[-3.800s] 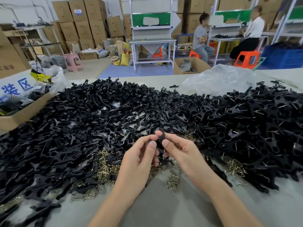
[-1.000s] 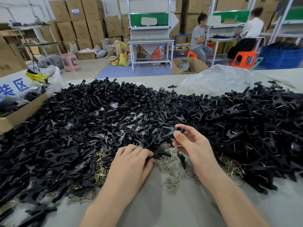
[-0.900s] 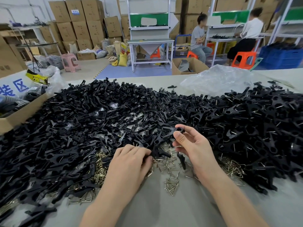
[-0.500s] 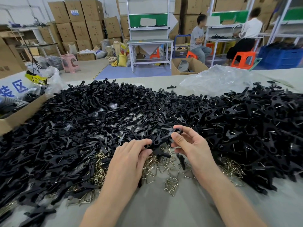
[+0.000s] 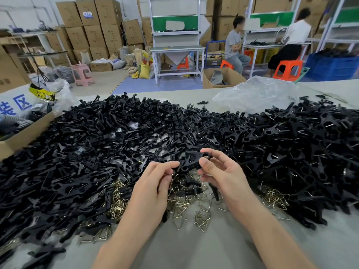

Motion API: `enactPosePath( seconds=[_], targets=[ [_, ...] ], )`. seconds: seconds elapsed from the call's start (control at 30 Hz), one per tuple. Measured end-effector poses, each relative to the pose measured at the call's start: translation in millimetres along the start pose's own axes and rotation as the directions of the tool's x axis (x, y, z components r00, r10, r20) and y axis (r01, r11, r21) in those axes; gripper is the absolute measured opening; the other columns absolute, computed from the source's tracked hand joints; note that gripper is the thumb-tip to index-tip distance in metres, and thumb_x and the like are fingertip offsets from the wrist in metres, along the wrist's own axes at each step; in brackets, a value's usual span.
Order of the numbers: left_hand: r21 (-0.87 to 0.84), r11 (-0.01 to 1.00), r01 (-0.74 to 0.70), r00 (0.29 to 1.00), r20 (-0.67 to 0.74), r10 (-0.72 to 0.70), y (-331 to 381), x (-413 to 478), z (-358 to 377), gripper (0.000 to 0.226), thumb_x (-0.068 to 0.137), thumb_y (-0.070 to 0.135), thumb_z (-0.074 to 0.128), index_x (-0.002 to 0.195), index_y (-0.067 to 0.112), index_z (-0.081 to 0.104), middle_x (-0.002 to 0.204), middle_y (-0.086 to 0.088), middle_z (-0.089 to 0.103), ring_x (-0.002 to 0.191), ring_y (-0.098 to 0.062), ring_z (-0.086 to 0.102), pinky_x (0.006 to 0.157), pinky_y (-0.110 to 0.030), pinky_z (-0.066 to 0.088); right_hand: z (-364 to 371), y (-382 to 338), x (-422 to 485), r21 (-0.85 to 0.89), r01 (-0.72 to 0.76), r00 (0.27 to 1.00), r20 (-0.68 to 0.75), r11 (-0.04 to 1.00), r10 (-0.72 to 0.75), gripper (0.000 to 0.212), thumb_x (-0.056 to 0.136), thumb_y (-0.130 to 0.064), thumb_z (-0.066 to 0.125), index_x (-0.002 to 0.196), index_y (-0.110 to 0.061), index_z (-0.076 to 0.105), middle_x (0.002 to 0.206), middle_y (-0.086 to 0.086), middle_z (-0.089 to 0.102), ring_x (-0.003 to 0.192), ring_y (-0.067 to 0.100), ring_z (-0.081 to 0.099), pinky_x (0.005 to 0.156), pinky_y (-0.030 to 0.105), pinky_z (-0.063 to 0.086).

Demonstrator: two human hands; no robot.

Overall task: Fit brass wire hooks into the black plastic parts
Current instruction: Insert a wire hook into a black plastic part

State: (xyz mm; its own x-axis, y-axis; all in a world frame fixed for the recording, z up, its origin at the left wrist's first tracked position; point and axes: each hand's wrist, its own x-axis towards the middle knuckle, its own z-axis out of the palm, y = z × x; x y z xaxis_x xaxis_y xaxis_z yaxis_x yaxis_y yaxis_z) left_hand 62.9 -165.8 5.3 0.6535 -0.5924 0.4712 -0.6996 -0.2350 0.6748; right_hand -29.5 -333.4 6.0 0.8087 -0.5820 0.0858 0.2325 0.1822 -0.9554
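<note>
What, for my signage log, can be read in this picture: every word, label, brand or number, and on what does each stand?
"装区" in blue, on the white flap of the brown cardboard box at far left; the frame edge cuts the first character.
"PRO…" on the yellow and black tag beside it; the rest is blurred.
Blue and white label on a stacked brown carton: too small to read.

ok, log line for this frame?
step: hook fitting | left hand: pinches brass hook | right hand: holds black part | seated: cannot tell
</note>
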Motion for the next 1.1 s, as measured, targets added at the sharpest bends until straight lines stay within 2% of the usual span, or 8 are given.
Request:
enactPosePath(
  seconds=[0.13, 0.27, 0.4, 0.57, 0.73, 0.8, 0.93, 1.1],
  targets=[
    [-0.254, 0.960, 0.114, 0.985, -0.098, -0.143, 8, 0, -1, 0.041, 0.099, 0.008, 0.058, 0.111, 0.046, 0.066, 0.102, 0.016, 0.068, 0.098, -0.005, 0.064, 0.082, -0.007, 0.044, 4, -1, -2, 0.056, -0.047, 0.990, 0.132, 0.997, 0.039, 0.030, 0.072, -0.029, 0.083, 0.101, -0.029, 0.078, 0.087, -0.004, 0.072, 0.088, 0.020, 0.075, 0.077, 0.027, 0.059],
    [-0.414, 0.894, 0.172, 0.970, -0.089, -0.228, 14, 1, -4, 0.036, 0.098, 0.005, 0.060, 0.106, 0.038, 0.069, 0.097, 0.014, 0.072, 0.090, 0.000, 0.067, 0.078, -0.006, 0.046, 10, 0, -4, 0.101, -0.085, 0.974, 0.218, 0.991, 0.062, 0.027, 0.072, -0.023, 0.082, 0.099, -0.027, 0.078, 0.097, 0.004, 0.077, 0.094, 0.024, 0.075, 0.079, 0.029, 0.060],
    [-0.422, 0.892, 0.162, 0.972, -0.087, -0.218, 17, 1, -5, 0.036, 0.097, 0.002, 0.059, 0.104, 0.037, 0.067, 0.097, 0.015, 0.072, 0.089, 0.001, 0.067, 0.076, -0.005, 0.046, 13, 2, -5, 0.134, -0.126, 0.964, 0.251, 0.983, 0.089, 0.034, 0.067, -0.031, 0.085, 0.100, -0.026, 0.078, 0.105, 0.007, 0.076, 0.104, 0.025, 0.072, 0.084, 0.032, 0.059],
    [-0.327, 0.938, 0.117, 0.981, -0.109, -0.160, 15, 0, -4, 0.045, 0.098, 0.004, 0.058, 0.109, 0.048, 0.063, 0.100, 0.019, 0.071, 0.099, 0.000, 0.067, 0.083, -0.007, 0.046, 14, -1, -6, 0.245, -0.179, 0.954, 0.281, 0.953, 0.107, 0.030, 0.073, -0.024, 0.082, 0.103, -0.022, 0.077, 0.118, 0.020, 0.071, 0.114, 0.034, 0.069, 0.090, 0.039, 0.059],
    [-0.263, 0.960, 0.090, 0.987, -0.107, -0.122, 16, -1, 0, 0.052, 0.098, 0.007, 0.059, 0.114, 0.057, 0.057, 0.102, 0.025, 0.072, 0.101, 0.003, 0.067, 0.085, -0.010, 0.047, 15, -2, -8, 0.325, -0.225, 0.944, 0.306, 0.919, 0.123, 0.029, 0.076, -0.020, 0.080, 0.105, -0.020, 0.077, 0.121, 0.020, 0.070, 0.114, 0.037, 0.069, 0.087, 0.040, 0.060],
    [-0.289, 0.952, 0.101, 0.986, -0.098, -0.134, 17, -1, 0, 0.054, 0.098, 0.009, 0.059, 0.114, 0.060, 0.056, 0.102, 0.025, 0.073, 0.101, 0.002, 0.067, 0.086, -0.019, 0.051, 16, -2, -8, 0.337, -0.231, 0.942, 0.312, 0.913, 0.123, 0.029, 0.076, -0.018, 0.080, 0.105, -0.020, 0.077, 0.121, 0.020, 0.070, 0.113, 0.036, 0.069, 0.087, 0.039, 0.060],
    [-0.356, 0.920, 0.164, 0.976, -0.078, -0.205, 17, 0, 1, 0.044, 0.098, 0.011, 0.060, 0.117, 0.050, 0.058, 0.102, 0.021, 0.075, 0.100, -0.003, 0.068, 0.089, -0.034, 0.050, 19, -3, -10, 0.358, -0.227, 0.942, 0.316, 0.906, 0.111, 0.029, 0.074, -0.016, 0.080, 0.103, -0.018, 0.077, 0.117, 0.020, 0.071, 0.110, 0.033, 0.071, 0.087, 0.036, 0.059],
    [-0.476, 0.845, 0.244, 0.961, 0.000, -0.278, 19, 1, 1, 0.035, 0.096, 0.010, 0.062, 0.122, 0.034, 0.060, 0.100, 0.009, 0.076, 0.095, -0.005, 0.070, 0.085, -0.027, 0.053, 19, -2, -12, 0.423, -0.239, 0.928, 0.366, 0.874, 0.077, 0.034, 0.077, -0.017, 0.087, 0.109, -0.014, 0.075, 0.118, 0.021, 0.071, 0.112, 0.029, 0.069, 0.090, 0.035, 0.058]
  ],
)
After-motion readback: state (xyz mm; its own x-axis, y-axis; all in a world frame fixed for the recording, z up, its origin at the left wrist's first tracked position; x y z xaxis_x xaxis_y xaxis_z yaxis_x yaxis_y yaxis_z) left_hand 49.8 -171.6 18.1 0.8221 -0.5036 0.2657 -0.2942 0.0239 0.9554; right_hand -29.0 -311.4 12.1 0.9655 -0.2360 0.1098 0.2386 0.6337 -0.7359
